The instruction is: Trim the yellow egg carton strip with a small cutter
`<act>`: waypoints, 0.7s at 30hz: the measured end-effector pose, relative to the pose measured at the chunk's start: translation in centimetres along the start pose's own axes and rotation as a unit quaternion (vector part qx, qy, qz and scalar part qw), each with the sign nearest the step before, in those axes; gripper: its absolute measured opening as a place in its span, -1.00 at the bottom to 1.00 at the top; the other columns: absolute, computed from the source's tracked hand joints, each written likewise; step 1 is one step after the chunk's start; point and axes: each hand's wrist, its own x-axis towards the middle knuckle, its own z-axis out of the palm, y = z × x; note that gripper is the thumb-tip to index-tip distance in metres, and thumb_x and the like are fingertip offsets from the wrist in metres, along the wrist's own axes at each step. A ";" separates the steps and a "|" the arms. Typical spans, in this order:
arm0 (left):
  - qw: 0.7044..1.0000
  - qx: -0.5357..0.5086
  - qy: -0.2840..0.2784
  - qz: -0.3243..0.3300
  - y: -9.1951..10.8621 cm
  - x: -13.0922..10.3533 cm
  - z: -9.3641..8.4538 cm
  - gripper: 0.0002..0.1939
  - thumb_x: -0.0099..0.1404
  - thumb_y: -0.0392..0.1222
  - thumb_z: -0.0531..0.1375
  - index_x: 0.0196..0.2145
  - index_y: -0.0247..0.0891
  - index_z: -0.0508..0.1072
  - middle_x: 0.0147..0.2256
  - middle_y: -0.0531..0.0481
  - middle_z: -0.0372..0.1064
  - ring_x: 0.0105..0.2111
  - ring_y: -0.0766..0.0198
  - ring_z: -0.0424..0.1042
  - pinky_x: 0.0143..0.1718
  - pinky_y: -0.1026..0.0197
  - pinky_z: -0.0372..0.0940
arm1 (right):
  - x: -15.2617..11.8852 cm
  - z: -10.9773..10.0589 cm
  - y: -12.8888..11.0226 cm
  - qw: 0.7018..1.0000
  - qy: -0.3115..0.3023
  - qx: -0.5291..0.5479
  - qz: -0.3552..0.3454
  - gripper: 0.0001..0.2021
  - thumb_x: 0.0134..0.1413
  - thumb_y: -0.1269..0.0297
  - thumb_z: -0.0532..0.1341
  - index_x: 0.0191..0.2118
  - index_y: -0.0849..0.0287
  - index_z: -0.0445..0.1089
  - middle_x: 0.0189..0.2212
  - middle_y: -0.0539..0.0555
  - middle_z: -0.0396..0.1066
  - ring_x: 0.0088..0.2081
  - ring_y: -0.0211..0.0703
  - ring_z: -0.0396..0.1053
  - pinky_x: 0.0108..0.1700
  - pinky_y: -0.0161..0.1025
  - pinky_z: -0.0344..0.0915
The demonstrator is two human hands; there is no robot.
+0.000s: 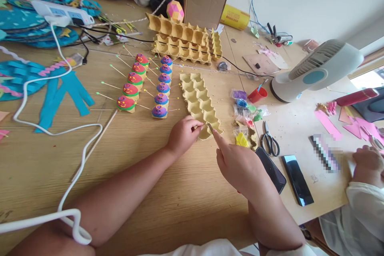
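Observation:
A yellowish egg carton lies lengthwise on the wooden table, cups facing up. At its near end, my left hand is closed in a pinch on the carton's edge. My right hand grips what looks like a small knife, the index finger stretched along it. Its narrow dark tip touches the carton's near cups; the handle is hidden in my palm. To the left stand two painted carton strips shaped like caterpillars, one red and green, the other blue and purple, with pins sticking out.
More egg cartons lie behind. Right of my work are bags of coloured clay, scissors, two phones and a white fan. A white cable crosses the left side. Another person's hand rests at far right.

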 end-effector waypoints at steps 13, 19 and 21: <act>1.000 0.006 0.000 0.001 0.0 0.0 0.0 -0.88 0.29 -0.20 0.24 -0.30 -0.22 0.60 -0.34 -0.01 0.47 -0.41 0.31 0.40 -0.33 0.25 0.28 | 0.3 0.0 -0.5 1.000 -0.011 -0.017 0.005 -0.42 0.35 0.29 -0.09 0.44 0.19 -0.08 -0.52 0.00 0.47 -0.51 -0.21 0.42 -0.56 -0.22 -0.16; 1.000 0.007 -0.005 -0.001 -0.2 0.0 0.2 -0.88 0.29 -0.21 0.24 -0.29 -0.23 0.60 -0.32 -0.02 0.48 -0.42 0.32 0.40 -0.35 0.26 0.28 | 0.1 0.0 -0.5 1.000 -0.006 -0.019 0.003 -0.42 0.34 0.30 -0.08 0.43 0.19 -0.06 -0.54 0.00 0.46 -0.51 -0.20 0.42 -0.57 -0.22 -0.16; 1.000 0.006 -0.004 -0.004 -0.2 0.0 0.1 -0.88 0.29 -0.21 0.24 -0.29 -0.23 0.60 -0.31 -0.02 0.48 -0.41 0.32 0.40 -0.34 0.26 0.28 | 0.2 0.0 -0.6 1.000 -0.008 -0.021 0.003 -0.41 0.34 0.30 -0.06 0.44 0.18 -0.09 -0.54 -0.01 0.46 -0.51 -0.21 0.42 -0.57 -0.22 -0.16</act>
